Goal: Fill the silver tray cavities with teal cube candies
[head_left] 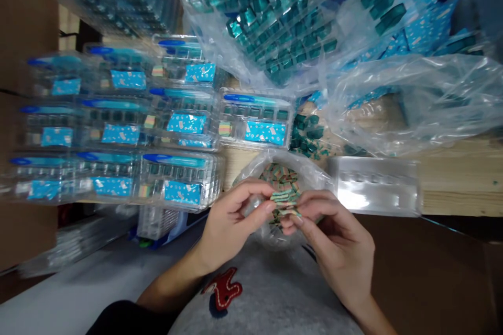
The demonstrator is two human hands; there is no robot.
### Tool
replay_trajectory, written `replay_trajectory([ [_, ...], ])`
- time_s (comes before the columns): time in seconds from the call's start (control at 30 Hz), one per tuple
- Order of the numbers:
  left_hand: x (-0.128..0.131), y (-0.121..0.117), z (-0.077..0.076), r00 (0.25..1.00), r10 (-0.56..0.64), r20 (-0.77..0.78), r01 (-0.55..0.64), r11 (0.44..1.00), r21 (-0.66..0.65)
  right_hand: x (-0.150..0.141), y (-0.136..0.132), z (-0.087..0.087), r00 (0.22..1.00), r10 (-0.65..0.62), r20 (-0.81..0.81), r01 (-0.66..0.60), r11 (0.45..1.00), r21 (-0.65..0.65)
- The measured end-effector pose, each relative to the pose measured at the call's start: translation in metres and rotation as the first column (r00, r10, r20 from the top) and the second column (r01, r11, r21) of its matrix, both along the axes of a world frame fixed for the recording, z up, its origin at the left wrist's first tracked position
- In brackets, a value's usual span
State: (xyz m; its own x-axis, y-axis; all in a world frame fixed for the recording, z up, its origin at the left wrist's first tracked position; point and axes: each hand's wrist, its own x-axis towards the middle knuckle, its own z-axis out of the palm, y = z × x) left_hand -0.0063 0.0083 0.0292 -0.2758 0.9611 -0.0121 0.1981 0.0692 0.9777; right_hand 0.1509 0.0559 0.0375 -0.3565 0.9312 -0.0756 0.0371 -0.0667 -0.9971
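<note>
Clear plastic cases lie filled on the table while one tray sits empty; the left hand and right hand pinch striped blocks above an open bag.

Striped pieces partly behind fingers

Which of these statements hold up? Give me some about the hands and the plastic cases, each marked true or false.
1. The left hand and right hand pinch striped pieces over a clear plastic bag. True.
2. The right hand wears a glove. False: it is bare.
3. Blue pens lie in the clear plastic cases. True.
4. The loose teal blocks lie inside the bag. False: they lie on the wooden surface beyond it.
</note>
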Motion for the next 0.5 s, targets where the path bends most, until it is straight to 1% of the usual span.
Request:
replay_trajectory([
  [0.1, 0.0041, -0.0006, 0.0000, 1.000, 0.019, -0.016, -0.018, 0.998, 0.059, -0.0035, -0.0005, 0.0017, 0.999, -0.017, -0.050, 0.013, 0.996, -0.083],
  [0.2, 0.0020, -0.0010, 0.0012, 0.998, -0.038, -0.060, 0.043, 0.995, 0.089, -0.0040, -0.0008, -0.0002, 0.997, -0.035, -0.073, 0.024, 0.990, -0.139],
  [0.27, -0.0013, -0.0018, 0.0029, 0.991, -0.089, -0.097, 0.099, 0.990, 0.097, -0.0020, -0.0005, -0.0020, 0.999, 0.011, -0.034, -0.016, 0.989, -0.148],
  [0.37, -0.0041, -0.0043, 0.0051, 0.973, -0.131, -0.193, 0.152, 0.983, 0.103, 0.0015, 0.0000, -0.0030, 0.993, 0.091, 0.077, -0.085, 0.993, -0.084],
  [0.43, -0.0027, -0.0063, 0.0051, 0.946, -0.124, -0.299, 0.168, 0.978, 0.124, 0.0021, -0.0009, -0.0028, 0.985, 0.078, 0.151, -0.080, 0.997, 0.006],
  [0.5, 0.0006, -0.0075, 0.0033, 0.906, -0.087, -0.413, 0.169, 0.972, 0.166, 0.0005, -0.0031, -0.0028, 0.981, 0.032, 0.193, -0.055, 0.992, 0.113],
])
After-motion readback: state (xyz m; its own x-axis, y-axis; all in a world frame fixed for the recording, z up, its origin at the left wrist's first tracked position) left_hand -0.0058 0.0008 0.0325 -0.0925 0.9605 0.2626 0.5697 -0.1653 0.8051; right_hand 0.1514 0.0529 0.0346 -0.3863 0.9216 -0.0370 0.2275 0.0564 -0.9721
